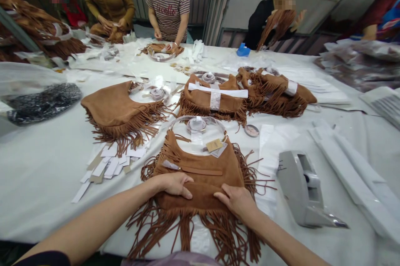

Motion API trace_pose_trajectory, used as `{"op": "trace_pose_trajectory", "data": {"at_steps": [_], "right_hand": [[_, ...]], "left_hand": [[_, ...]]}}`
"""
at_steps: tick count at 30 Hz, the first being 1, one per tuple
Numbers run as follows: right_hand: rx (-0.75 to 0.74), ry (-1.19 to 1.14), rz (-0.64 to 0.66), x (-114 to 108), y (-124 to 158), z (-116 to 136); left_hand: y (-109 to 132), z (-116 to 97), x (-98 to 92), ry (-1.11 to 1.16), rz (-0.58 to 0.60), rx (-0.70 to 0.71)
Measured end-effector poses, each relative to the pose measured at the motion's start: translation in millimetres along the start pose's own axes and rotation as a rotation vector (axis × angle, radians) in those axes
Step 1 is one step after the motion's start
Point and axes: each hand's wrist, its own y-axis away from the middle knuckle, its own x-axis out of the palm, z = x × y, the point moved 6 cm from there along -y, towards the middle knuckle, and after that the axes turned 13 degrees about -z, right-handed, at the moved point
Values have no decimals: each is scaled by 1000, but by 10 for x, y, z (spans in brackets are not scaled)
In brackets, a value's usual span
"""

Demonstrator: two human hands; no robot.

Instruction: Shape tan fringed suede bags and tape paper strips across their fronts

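A brown suede handbag [203,161] with long fringe lies flat in front of me, its wrapped strap loop at the far side and a tan hang tag [214,145] on its right. My left hand [175,183] grips the lower left of the bag, thumb pointing inward over the suede. On the lower right, my right hand [239,200] holds it the same way, its thumb and a fingertip on the surface. The other fingertips are partly hidden. Fringe hangs below both hands toward the table's near edge.
A grey tape dispenser [300,191] stands at right, beside white plastic strips. Paper slips [109,164] lie at left below another fringed bag [112,105]. A banded bag [215,95] and more bags sit beyond. Several people work across the table.
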Motion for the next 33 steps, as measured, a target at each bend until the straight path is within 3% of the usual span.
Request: {"op": "trace_pose_trajectory", "data": {"at_steps": [3, 7, 11, 14, 22, 27, 33], "right_hand": [[-45, 55, -130, 45, 69, -31], [-116, 27, -270, 70, 78, -28], [-178, -20, -327, 75, 58, -15], [-192, -65, -324, 68, 43, -8], [-138, -219, -282, 100, -1, -62], [83, -380, -265, 31, -32, -220], [297, -666, -190, 22, -129, -416]], "left_hand": [[103, 66, -61, -114, -63, -3], [435, 172, -138, -513, -347, 51], [762, 275, -43, -858, -634, 114], [792, 347, 16, -1037, -752, 170], [613, 460, -79, -1085, -847, 370], [616, 481, -80, -1076, -869, 406], [678, 662, -45, -963, -885, 413]]}}
